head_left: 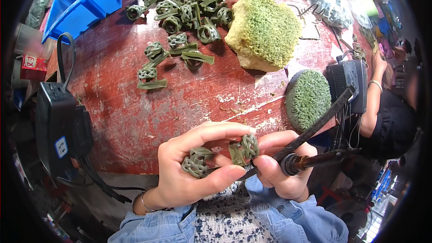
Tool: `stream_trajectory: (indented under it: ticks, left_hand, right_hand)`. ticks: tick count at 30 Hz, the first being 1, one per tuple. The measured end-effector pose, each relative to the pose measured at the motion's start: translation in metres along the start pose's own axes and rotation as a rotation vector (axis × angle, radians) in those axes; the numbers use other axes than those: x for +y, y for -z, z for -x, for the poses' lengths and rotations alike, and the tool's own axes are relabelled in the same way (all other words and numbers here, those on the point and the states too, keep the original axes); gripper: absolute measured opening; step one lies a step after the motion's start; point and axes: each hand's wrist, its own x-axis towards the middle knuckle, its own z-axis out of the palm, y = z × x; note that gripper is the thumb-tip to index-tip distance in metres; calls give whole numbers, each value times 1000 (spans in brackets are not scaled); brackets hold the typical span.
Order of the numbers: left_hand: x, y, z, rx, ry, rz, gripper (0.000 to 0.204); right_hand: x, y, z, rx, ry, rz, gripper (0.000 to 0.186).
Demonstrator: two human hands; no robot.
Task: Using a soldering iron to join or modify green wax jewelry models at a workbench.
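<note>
My left hand (186, 168) is curled, palm up, around a dark green openwork ring-like piece (196, 163). A second green openwork piece (249, 146), with a flat tab, is between the fingertips of my two hands. My right hand (285, 168) is closed on a long dark flat file-like strip (315, 123). A dark pen-like tool with a brown collar (299, 164) also lies across that hand, pointing right. Its inner end is hidden by my fingers. Ahead on the worn red table (121, 121) lie several similar green openwork pieces (186, 11).
A mossy-topped yellow foam block (265, 29) and a round green spongy pad (308, 100) stand at the right. Black boxes with cables (63, 130) (348, 83) flank the table. Blue bins (85, 6) are at far left, plastic bags (326, 0) at far right. Another person's arm (374, 90) is beyond.
</note>
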Motion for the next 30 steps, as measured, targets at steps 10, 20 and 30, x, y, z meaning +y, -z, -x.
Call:
stream_trajectory:
  ticks: [10, 20, 30]
  left_hand:
    - [-1, 3, 1, -5, -48, -47, 58]
    - [-2, 3, 2, -13, -8, -9, 56]
    - [-7, 9, 0, -104, -102, -59, 52]
  right_hand:
    - [-2, 1, 2, 60, -52, 27, 20]
    - [-3, -4, 3, 61, -106, 35, 16]
    - [-4, -6, 5, 106, -132, 30, 16]
